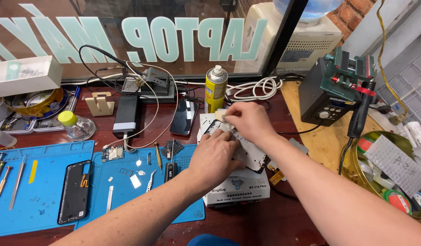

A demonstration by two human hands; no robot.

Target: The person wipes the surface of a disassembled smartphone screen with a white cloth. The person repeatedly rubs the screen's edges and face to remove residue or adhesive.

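My left hand (pixel 213 157) presses down on a flat phone screen panel (pixel 251 157) that lies on a white boxy machine (pixel 238 189). My right hand (pixel 248 122) pinches a small whitish wad, maybe a wipe (pixel 221 114), against the panel's far end. Both forearms reach in from the lower right. Most of the panel is hidden under my hands.
A yellow spray can (pixel 216 88) stands just behind my hands. Blue work mats (pixel 46 200) on the left carry a dark phone frame (pixel 75 191), tweezers, screwdrivers and small parts. A black phone (pixel 183 117), cables, a soldering station (pixel 331 98) and a bowl of tape rolls (pixel 392 177) surround the spot.
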